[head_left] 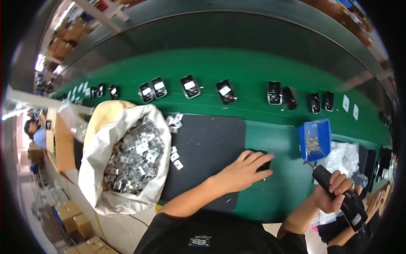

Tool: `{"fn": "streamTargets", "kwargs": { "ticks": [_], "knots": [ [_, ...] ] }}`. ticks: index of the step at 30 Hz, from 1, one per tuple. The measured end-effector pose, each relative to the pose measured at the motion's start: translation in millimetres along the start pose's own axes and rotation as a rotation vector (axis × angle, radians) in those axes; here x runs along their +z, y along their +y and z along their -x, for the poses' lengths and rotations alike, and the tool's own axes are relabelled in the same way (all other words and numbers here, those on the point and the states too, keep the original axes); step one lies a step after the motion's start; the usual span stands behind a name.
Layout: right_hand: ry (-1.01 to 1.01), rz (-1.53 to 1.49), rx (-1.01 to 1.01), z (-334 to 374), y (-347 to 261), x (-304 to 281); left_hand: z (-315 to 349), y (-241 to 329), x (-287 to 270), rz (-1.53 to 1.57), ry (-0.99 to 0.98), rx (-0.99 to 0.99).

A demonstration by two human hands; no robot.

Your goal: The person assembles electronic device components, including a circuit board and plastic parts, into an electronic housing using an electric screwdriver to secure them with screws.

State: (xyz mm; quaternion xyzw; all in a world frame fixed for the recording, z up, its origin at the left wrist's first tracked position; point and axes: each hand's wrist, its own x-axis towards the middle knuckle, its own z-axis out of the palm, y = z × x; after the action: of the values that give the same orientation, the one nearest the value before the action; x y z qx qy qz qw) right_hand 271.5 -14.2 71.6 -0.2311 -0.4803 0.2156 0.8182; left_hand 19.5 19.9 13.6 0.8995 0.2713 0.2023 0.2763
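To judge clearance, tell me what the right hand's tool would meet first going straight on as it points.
Probably the blue bin, near its lower left corner: the power screwdriver in the right hand points there. Depth is unclear; it might pass over.

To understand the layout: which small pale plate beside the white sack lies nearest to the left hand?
The plate lowest in the picture on the black mat; the others lie farther forward, farther from the left hand.
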Motion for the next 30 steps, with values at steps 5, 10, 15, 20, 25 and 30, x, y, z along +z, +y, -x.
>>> {"fn": "streamTargets", "kwargs": {
  "ticks": [5, 10, 15, 20, 25, 30],
  "knots": [
    [-0.009, 0.028, 0.028, 15, 5, 5, 19, 5, -25, -0.265, 0.101, -0.201],
    [0.022, 0.020, 0.035, 21, -10, 7, 63, -54, -87, -0.417, 0.281, -0.701],
    [0.045, 0.002, 0.051, 24, -6, 7, 88, -78, -91, -0.757, 0.408, -0.829],
    [0.058, -0.008, 0.063, 23, -7, 8, 81, -78, -87, -0.661, 0.386, -0.800],
    [0.060, 0.018, 0.061, 20, -6, 9, 80, -64, -86, -0.480, 0.411, -0.881],
    [0.064, 0.033, 0.058, 23, -13, 8, 84, -53, -78, -0.513, 0.395, -0.899]
  ]
}}
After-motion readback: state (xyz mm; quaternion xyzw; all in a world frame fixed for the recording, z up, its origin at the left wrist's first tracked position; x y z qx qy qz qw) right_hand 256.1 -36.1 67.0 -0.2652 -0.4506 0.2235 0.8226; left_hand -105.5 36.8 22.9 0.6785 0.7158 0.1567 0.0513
